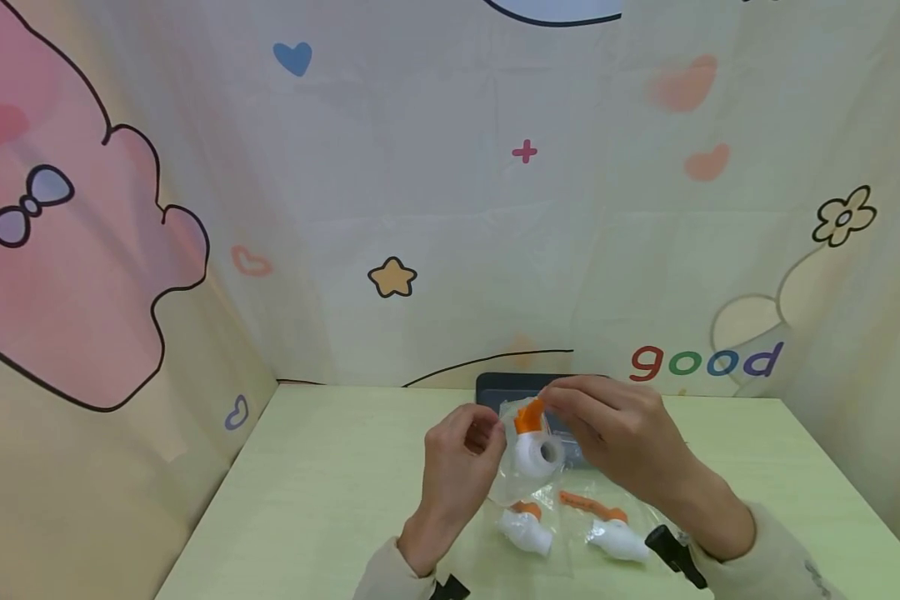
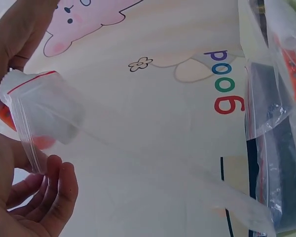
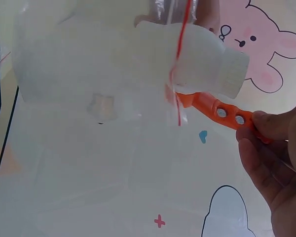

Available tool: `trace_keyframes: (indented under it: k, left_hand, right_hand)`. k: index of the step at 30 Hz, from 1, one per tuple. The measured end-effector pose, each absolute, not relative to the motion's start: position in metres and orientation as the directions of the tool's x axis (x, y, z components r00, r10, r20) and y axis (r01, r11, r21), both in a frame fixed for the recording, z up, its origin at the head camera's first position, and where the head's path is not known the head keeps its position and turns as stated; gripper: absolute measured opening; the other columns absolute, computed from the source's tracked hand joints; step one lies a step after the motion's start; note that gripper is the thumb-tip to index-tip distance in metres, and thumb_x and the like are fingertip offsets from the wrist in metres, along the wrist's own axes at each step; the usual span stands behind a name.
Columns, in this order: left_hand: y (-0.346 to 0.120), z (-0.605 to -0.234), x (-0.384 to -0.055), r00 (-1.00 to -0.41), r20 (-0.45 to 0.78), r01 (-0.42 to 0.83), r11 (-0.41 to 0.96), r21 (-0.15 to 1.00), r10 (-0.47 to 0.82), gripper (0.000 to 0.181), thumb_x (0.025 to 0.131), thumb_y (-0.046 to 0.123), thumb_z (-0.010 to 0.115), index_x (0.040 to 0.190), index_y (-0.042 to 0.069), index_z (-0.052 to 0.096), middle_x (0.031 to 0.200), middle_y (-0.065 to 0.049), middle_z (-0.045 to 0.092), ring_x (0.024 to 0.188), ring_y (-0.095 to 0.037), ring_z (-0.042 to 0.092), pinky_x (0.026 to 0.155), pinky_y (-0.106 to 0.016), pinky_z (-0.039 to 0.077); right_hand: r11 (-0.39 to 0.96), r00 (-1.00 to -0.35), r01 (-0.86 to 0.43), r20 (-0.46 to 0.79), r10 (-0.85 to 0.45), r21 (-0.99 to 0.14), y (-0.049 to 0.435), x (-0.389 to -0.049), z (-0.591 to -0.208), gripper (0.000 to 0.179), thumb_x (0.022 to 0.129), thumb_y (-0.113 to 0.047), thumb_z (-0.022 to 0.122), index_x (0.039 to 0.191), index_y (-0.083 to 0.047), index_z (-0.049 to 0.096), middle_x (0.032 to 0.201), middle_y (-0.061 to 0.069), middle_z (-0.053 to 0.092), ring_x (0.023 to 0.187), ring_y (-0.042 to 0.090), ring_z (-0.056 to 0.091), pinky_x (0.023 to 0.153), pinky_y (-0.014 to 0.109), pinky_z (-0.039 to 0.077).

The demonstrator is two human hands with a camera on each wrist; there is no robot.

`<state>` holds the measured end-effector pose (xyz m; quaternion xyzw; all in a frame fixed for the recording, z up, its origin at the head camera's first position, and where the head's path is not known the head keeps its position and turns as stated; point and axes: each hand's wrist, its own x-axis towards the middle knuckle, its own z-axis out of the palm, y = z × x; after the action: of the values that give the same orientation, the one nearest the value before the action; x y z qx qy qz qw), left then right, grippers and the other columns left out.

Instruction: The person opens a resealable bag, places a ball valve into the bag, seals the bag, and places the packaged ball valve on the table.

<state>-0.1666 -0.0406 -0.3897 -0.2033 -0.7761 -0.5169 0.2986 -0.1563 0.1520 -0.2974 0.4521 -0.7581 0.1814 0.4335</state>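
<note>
In the head view my left hand (image 1: 461, 467) pinches the edge of a clear zip bag (image 1: 504, 492) with a red seal line. My right hand (image 1: 630, 442) is close beside it, above the table. Its thumb and fingers pinch the end of an orange strip with holes (image 3: 229, 114). That strip is joined to a white, bottle-shaped plastic piece (image 3: 204, 61) with a ribbed end. The piece lies partly in the bag's mouth, its ribbed end sticking out past the red line. In the left wrist view the bag edge (image 2: 32, 143) hangs between my left thumb and fingers.
Two more white-and-orange pieces in clear bags lie on the table, one nearer the left (image 1: 525, 533) and one at the right (image 1: 618, 542). Behind my hands stands a dark tray (image 1: 513, 383) against the printed curtain (image 1: 450, 183), with clear bags in it.
</note>
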Motion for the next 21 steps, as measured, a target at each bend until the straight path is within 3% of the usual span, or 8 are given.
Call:
trace_keyframes:
  k: [8, 10, 13, 17, 21]
  left_hand:
    - [-0.036, -0.387, -0.163, -0.783, 0.622, 0.59, 0.306, 0.747, -0.009, 0.007, 0.088, 0.004, 0.068, 0.088, 0.009, 0.065, 0.074, -0.001, 0.064, 0.061, -0.006, 0.059, 0.056, -0.02, 0.054]
    - [-0.035, -0.387, -0.162, -0.785, 0.62, 0.588, 0.302, 0.751, -0.013, 0.007, 0.088, 0.003, 0.068, 0.087, 0.01, 0.065, 0.073, -0.001, 0.064, 0.06, -0.006, 0.059, 0.056, -0.02, 0.054]
    - [-0.034, -0.388, -0.162, -0.792, 0.61, 0.58, 0.286, 0.762, -0.017, 0.007, 0.088, 0.003, 0.067, 0.087, 0.01, 0.065, 0.073, -0.002, 0.064, 0.059, -0.007, 0.06, 0.056, -0.02, 0.054]
    - [-0.032, -0.39, -0.161, -0.818, 0.575, 0.554, 0.247, 0.795, -0.015, 0.005, 0.09, 0.004, 0.067, 0.088, 0.009, 0.065, 0.074, -0.003, 0.065, 0.058, -0.007, 0.061, 0.056, -0.02, 0.055]
    - [-0.03, -0.392, -0.16, -0.844, 0.536, 0.521, 0.205, 0.828, -0.021, 0.004, 0.09, 0.005, 0.067, 0.088, 0.008, 0.064, 0.076, -0.006, 0.065, 0.058, -0.008, 0.064, 0.056, -0.021, 0.056]
  right_hand:
    - [0.548, -0.244, -0.829, 0.808, -0.536, 0.113, 0.149, -0.164, -0.313, 0.045, 0.104, -0.032, 0.04, 0.092, -0.006, 0.073, 0.086, 0.005, 0.073, 0.073, 0.018, 0.071, 0.063, 0.03, 0.059]
    - [0.556, -0.253, -0.823, 0.803, -0.54, 0.115, 0.148, -0.165, -0.317, 0.037, 0.103, -0.029, 0.046, 0.092, -0.005, 0.073, 0.086, 0.004, 0.073, 0.074, 0.018, 0.071, 0.064, 0.03, 0.059]
    - [0.584, -0.29, -0.804, 0.785, -0.547, 0.11, 0.145, -0.167, -0.322, 0.009, 0.091, -0.013, 0.069, 0.093, -0.005, 0.072, 0.086, 0.003, 0.073, 0.073, 0.017, 0.071, 0.064, 0.029, 0.059]
    - [0.617, -0.325, -0.777, 0.763, -0.559, 0.122, 0.14, -0.168, -0.33, 0.028, 0.067, 0.004, 0.084, 0.09, -0.005, 0.071, 0.082, 0.001, 0.071, 0.069, 0.014, 0.069, 0.062, 0.026, 0.058]
    - [0.617, -0.306, -0.767, 0.745, -0.593, 0.177, 0.136, -0.169, -0.336, 0.032, 0.063, 0.007, 0.083, 0.088, -0.005, 0.069, 0.08, 0.001, 0.07, 0.069, 0.013, 0.068, 0.06, 0.025, 0.057]
